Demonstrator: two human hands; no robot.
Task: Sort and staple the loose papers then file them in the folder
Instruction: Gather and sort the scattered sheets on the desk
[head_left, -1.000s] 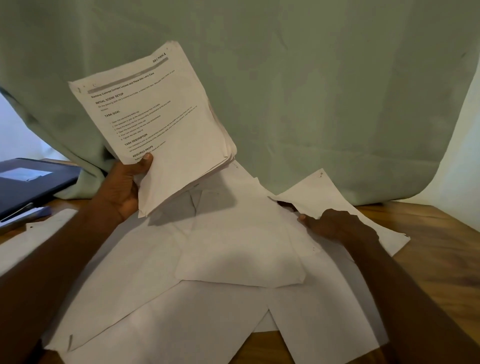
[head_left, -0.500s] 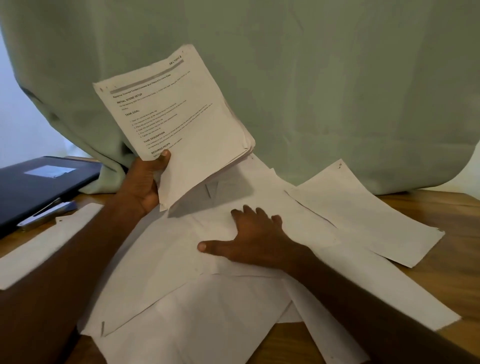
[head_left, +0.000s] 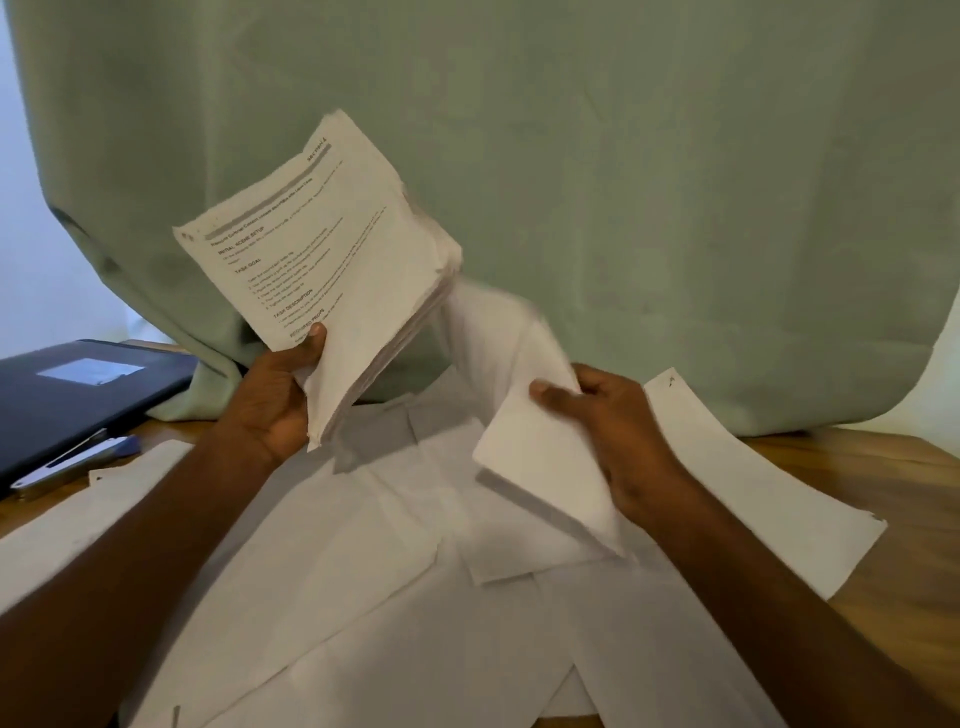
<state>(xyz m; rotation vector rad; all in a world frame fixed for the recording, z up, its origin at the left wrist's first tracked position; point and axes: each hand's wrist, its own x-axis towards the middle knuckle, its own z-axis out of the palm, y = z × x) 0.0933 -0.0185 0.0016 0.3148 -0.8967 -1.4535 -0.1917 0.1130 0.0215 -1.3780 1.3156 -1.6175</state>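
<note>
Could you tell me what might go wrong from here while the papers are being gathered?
The left hand grips the thick stack by one lower corner only, so sheets might fan out or slip. The right hand lifts a blank-side sheet, so it could be sorted wrongly. Overlapping loose papers may get dragged along.

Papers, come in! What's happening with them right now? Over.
Left hand grips printed stack. Right hand pinches one blank sheet, lifted. Loose papers cover table. Nothing blocking.

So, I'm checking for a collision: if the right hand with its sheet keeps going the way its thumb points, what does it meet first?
Probably the stack of papers in the left hand; the right hand points left toward it, though depth is unclear.
</note>
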